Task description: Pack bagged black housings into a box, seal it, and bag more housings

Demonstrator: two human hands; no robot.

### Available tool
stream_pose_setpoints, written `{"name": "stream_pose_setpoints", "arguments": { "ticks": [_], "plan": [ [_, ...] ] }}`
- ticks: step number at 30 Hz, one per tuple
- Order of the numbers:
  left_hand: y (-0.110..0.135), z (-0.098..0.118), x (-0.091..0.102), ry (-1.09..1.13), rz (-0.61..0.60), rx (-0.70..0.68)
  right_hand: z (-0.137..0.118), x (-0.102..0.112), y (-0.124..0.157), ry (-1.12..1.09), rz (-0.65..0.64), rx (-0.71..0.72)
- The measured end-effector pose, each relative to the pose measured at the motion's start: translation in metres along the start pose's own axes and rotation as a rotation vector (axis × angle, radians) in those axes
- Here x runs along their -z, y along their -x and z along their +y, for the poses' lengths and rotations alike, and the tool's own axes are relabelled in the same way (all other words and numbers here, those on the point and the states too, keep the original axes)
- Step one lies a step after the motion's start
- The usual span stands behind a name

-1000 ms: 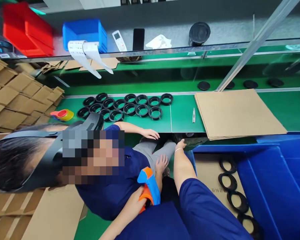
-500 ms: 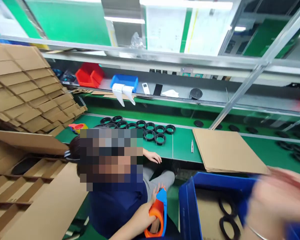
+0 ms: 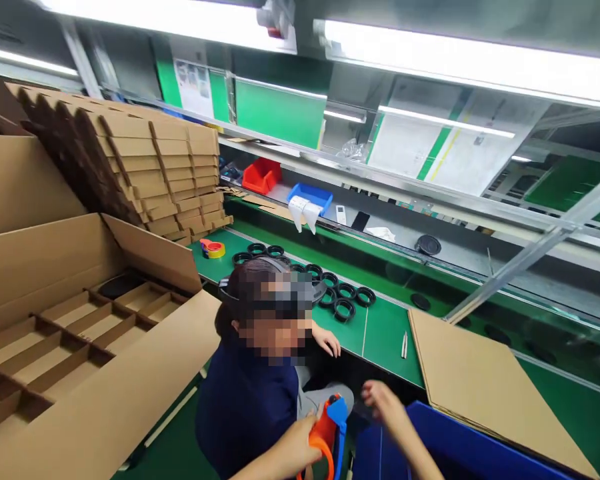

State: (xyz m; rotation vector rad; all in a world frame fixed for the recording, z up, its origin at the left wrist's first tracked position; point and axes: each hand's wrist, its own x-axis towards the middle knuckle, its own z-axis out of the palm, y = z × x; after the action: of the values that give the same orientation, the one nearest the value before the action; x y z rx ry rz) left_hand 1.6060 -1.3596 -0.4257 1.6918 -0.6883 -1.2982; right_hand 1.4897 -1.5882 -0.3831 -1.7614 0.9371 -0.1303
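My left hand [image 3: 305,437] is wrapped round an orange and blue tape dispenser [image 3: 326,430], held low beside a seated co-worker [image 3: 253,400]. Slightly blurred, my right hand [image 3: 380,400] hovers above the near edge of the blue bin [image 3: 425,437], fingers loosely bent and apart, nothing visible in them. The inside of that bin is mostly out of view. The co-worker's hand [image 3: 326,339] rests at the edge of the green worktable [image 3: 383,327]. Behind the co-worker, several black rings [image 3: 344,309] lie on the table, some hidden by the head.
An open carton [image 3: 150,380] with cardboard dividers stands at left, below stacked divider sheets [image 3: 165,173]. Flat cardboard [image 3: 490,380] lies at the right of the table, near tweezers [image 3: 404,345]. A yellow tape roll [image 3: 215,250] sits far left. A metal post [image 3: 520,260] slants upward.
The view has swung left and up. My right hand has moved left, away from over the blue bin, toward the tape dispenser. My left hand still grips the dispenser.
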Motion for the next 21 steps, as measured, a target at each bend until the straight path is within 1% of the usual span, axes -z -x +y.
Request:
{"name": "stream_pose_setpoints", "arguments": {
  "ticks": [2, 4, 6, 8, 11, 12, 14, 16, 17, 19, 21],
  "plan": [
    [-0.001, -0.002, -0.002, -0.034, 0.093, 0.027, 0.04, -0.041, 0.02, 0.024, -0.376, -0.012],
    [0.0, -0.001, -0.003, -0.026, 0.147, 0.021, 0.07, -0.072, 0.038, -0.033, -0.536, 0.024],
    [0.002, 0.001, -0.002, 0.015, 0.166, 0.005, 0.085, -0.088, 0.05, -0.115, -0.595, 0.039],
    [0.003, 0.001, 0.0, 0.066, 0.137, -0.027, 0.083, -0.09, 0.056, -0.155, -0.591, 0.039],
    [0.005, -0.005, 0.004, 0.081, 0.05, -0.06, 0.069, -0.077, 0.065, -0.087, -0.486, 0.028],
    [0.006, -0.009, 0.005, 0.062, 0.018, -0.058, 0.065, -0.071, 0.07, -0.063, -0.453, 0.015],
    [0.005, -0.017, 0.005, -0.008, -0.042, -0.028, 0.06, -0.061, 0.084, -0.057, -0.436, -0.019],
    [0.003, -0.023, 0.004, -0.083, -0.093, -0.021, 0.057, -0.055, 0.097, -0.072, -0.421, -0.038],
    [0.002, -0.023, 0.004, -0.114, -0.105, -0.03, 0.055, -0.053, 0.102, -0.068, -0.392, -0.047],
    [0.003, -0.019, 0.004, -0.165, -0.072, -0.071, 0.05, -0.05, 0.106, -0.056, -0.311, -0.099],
    [0.008, -0.009, 0.004, -0.207, 0.047, -0.133, 0.043, -0.046, 0.107, -0.046, -0.215, -0.164]
  ]
}}
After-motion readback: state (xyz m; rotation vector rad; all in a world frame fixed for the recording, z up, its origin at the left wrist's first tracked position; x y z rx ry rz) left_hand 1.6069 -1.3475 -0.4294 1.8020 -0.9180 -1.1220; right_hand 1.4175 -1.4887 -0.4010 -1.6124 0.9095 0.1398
